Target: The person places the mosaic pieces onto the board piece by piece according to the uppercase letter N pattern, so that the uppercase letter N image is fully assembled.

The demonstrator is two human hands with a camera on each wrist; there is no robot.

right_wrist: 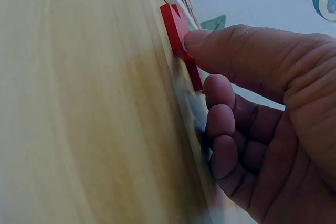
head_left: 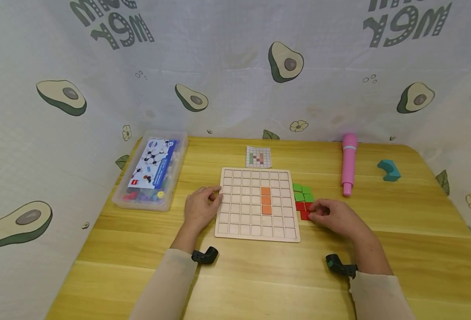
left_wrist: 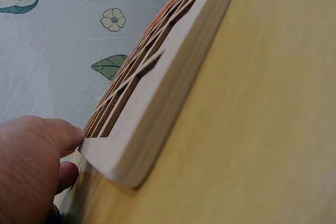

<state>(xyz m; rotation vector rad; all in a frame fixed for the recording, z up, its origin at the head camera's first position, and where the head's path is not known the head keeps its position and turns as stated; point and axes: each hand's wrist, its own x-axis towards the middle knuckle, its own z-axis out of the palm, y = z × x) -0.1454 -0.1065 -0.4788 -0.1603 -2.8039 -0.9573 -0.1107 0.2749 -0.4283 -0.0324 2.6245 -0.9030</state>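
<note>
A light wooden grid board (head_left: 245, 238) lies on the table, with a column of three orange square tiles (head_left: 266, 200) in its cells. My left hand (head_left: 201, 208) touches the board's left edge with its fingertips; part of it shows in the left wrist view. Just right of the board, green square tiles (head_left: 302, 193) lie above a few red square tiles (head_left: 300, 206). My right hand (head_left: 337, 216) holds the nearest red tile (right_wrist: 173, 30) at its edge, thumb on it and the other fingers curled. Its index finger is mostly hidden in the right wrist view.
Behind the board lies a small printed pattern card (head_left: 258, 157). A clear plastic box (head_left: 150, 171) with a molecule-model label stands at the left. Towards the back right lie a pink microphone-shaped thing (head_left: 349, 163) and a teal arch-shaped block (head_left: 389, 170). A printed curtain (head_left: 235, 102) borders the table.
</note>
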